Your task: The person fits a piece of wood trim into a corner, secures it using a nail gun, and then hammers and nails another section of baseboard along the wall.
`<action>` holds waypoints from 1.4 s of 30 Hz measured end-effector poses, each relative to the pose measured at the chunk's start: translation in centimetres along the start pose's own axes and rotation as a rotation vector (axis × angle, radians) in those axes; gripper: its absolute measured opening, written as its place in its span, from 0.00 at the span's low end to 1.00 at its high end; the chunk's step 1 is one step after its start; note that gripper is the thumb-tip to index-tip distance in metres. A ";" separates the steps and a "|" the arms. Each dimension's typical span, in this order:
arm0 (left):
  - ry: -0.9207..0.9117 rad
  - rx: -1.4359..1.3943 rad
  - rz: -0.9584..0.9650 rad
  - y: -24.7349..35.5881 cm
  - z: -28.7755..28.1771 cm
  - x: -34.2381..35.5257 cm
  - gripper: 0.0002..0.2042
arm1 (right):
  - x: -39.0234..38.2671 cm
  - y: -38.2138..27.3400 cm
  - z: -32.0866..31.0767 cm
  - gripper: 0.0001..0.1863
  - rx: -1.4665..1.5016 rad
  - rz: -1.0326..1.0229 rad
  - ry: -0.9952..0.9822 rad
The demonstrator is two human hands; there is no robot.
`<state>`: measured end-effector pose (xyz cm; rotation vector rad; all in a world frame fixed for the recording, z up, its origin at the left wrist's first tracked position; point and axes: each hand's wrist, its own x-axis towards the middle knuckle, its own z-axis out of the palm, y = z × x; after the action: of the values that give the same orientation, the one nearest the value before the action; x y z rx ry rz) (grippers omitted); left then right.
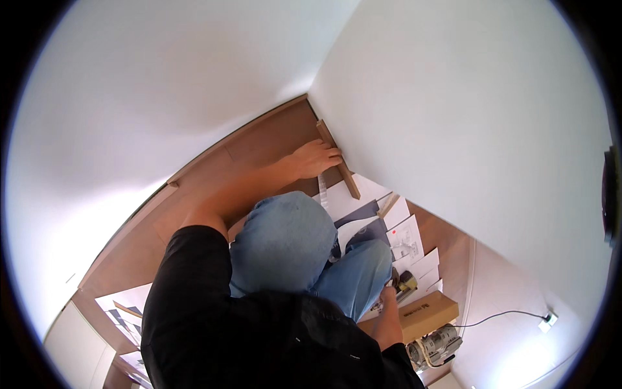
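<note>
A short brown wooden skirting strip (348,178) lies along the foot of the right wall, close to the room's corner. My left hand (316,159) reaches over to it, its fingertips on the strip's near side and upper face. Below that hand, a narrow pale strip (322,190) runs down toward my knee. My right hand (388,295) is low beside my right leg, by a yellow-and-black tool (406,281). Its fingers are mostly hidden behind the leg, so I cannot see whether they hold anything.
Printed sheets (405,238) cover the floor ahead, with a small wooden offcut (389,205) on them. To the right sit a long cardboard box (427,316) and a grey machine (437,345); a black cable (499,318) leads to a wall socket (548,319). Skirting (240,133) edges the left wall.
</note>
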<state>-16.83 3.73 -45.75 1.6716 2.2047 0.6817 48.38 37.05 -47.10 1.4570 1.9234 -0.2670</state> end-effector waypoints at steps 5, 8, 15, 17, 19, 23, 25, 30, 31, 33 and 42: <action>0.275 0.239 -0.496 -2.0 -4.0 -8.1 0.17 | -2.5 -17.5 -11.9 0.21 0.444 -0.357 0.451; 0.239 0.335 -0.848 -1.8 -1.8 -15.9 0.20 | -5.4 -30.8 -16.8 0.21 0.430 -0.623 0.296; 0.289 0.476 -0.999 -2.1 -2.2 -24.9 0.22 | -7.9 -44.9 -12.3 0.22 0.132 -0.727 0.186; 0.285 0.525 -0.959 -2.4 -1.6 -24.9 0.22 | -7.9 -45.1 -11.9 0.20 0.131 -0.742 0.185; 0.340 0.543 -0.992 -3.1 -1.8 -24.1 0.21 | -7.4 -45.5 -11.9 0.17 0.065 -0.726 0.136; 0.333 0.473 -1.076 -2.9 -1.5 -23.3 0.20 | -7.9 -43.9 -10.6 0.13 0.317 -0.898 0.350; 0.321 0.528 -1.032 -3.4 -0.8 -24.8 0.18 | -10.2 -43.8 -10.6 0.12 0.374 -0.862 0.290; 0.226 0.392 -1.129 -4.4 -1.5 -24.3 0.18 | -11.2 -40.1 -8.3 0.12 0.496 -0.861 0.241; 0.222 0.394 -1.124 -4.0 -2.3 -24.2 0.18 | -10.8 -38.8 -7.5 0.12 0.500 -0.856 0.240; 0.330 0.423 -0.935 -2.0 -4.1 -24.2 0.15 | -10.1 -35.3 -6.1 0.12 0.382 -0.983 0.318; 0.351 -0.145 -1.273 9.2 0.2 -34.8 0.18 | -12.1 -32.0 -4.4 0.12 0.037 -0.964 -0.084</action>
<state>0.70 -27.54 -42.85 -0.1246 2.7108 0.7007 19.04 19.15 -43.89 0.4171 2.4155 -0.7741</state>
